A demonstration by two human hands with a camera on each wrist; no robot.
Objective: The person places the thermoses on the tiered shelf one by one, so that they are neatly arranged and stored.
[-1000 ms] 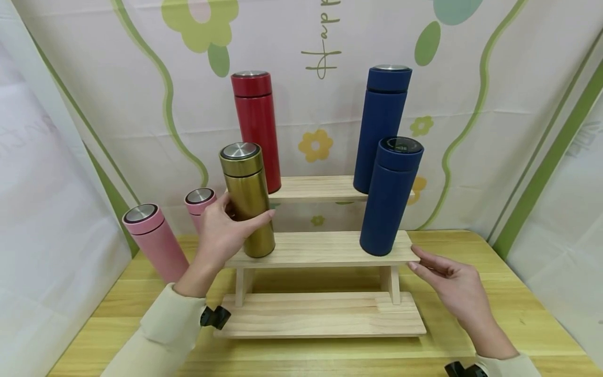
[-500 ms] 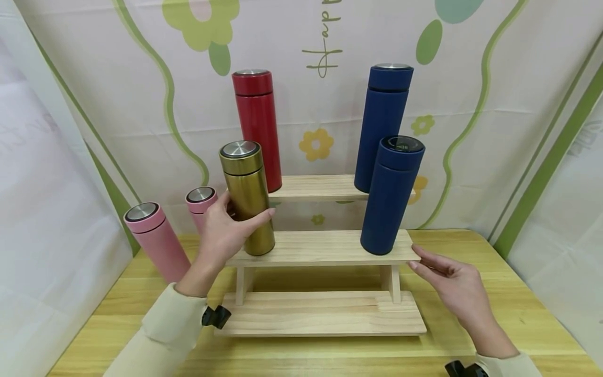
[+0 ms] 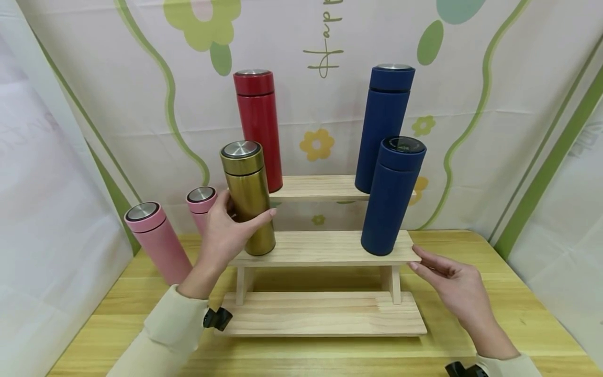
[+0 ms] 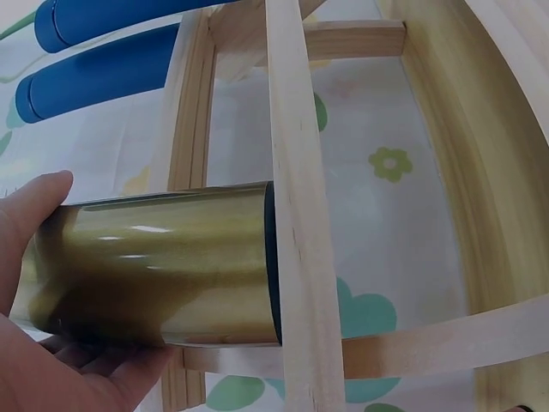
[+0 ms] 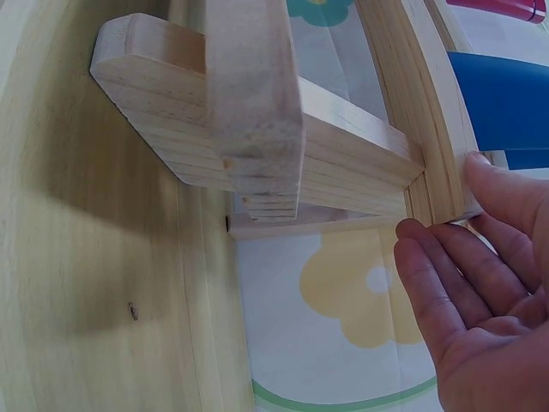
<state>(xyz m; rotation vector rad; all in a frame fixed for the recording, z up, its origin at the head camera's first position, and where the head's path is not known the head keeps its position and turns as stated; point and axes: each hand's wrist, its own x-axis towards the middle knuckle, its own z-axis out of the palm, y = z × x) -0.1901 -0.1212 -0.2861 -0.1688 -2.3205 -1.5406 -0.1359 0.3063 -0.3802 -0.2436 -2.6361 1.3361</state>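
My left hand [image 3: 219, 233] grips a gold thermos flask [image 3: 248, 193] around its lower half, thumb across the front. The flask stands upright at the left end of the middle tier [image 3: 317, 248] of a wooden stepped stand. In the left wrist view, the gold flask's base [image 4: 223, 266] is right at the tier's board [image 4: 304, 197]. My right hand [image 3: 457, 285] pinches the right end of that same tier. In the right wrist view, the thumb of my right hand [image 5: 506, 283] lies on the board's edge, fingers just below. A blue thermos [image 3: 393, 204] stands close by on that tier.
On the top tier [image 3: 317, 187] stand a red thermos [image 3: 259, 131] and another blue thermos [image 3: 385, 115]. Two pink thermoses, one nearer [image 3: 160, 246] and one partly hidden [image 3: 200, 205], stand left of the stand. A bottom board [image 3: 320, 314] sits on the wooden table [image 3: 504, 314].
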